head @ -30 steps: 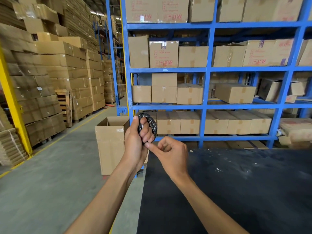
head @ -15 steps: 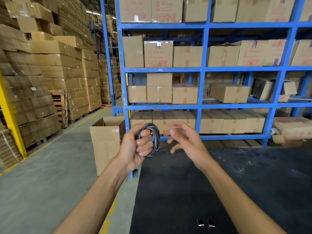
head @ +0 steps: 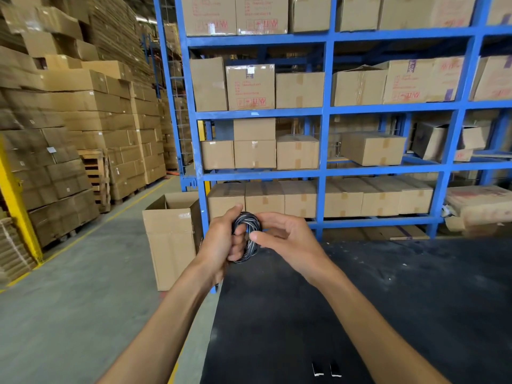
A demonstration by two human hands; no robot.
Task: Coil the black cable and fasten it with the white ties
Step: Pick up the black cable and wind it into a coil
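A small coil of black cable [head: 247,237] with pale streaks on its strands is held up in front of me, above the near left corner of the black table [head: 388,300]. My left hand [head: 221,241] grips the coil, with fingers through its loop. My right hand [head: 288,239] touches the coil's right side, thumb and fingertips on the strands. No separate white tie can be made out.
An open cardboard box [head: 173,234] stands on the floor left of the table. Blue shelving [head: 321,173] loaded with cartons rises behind it. Two small dark pieces with white ends [head: 325,369] lie at the table's near edge. Stacked cartons line the aisle at left.
My right hand drew away from the coil with its fingers spread, then came back and now touches the coil's right side. The left hand kept hold of the coil.
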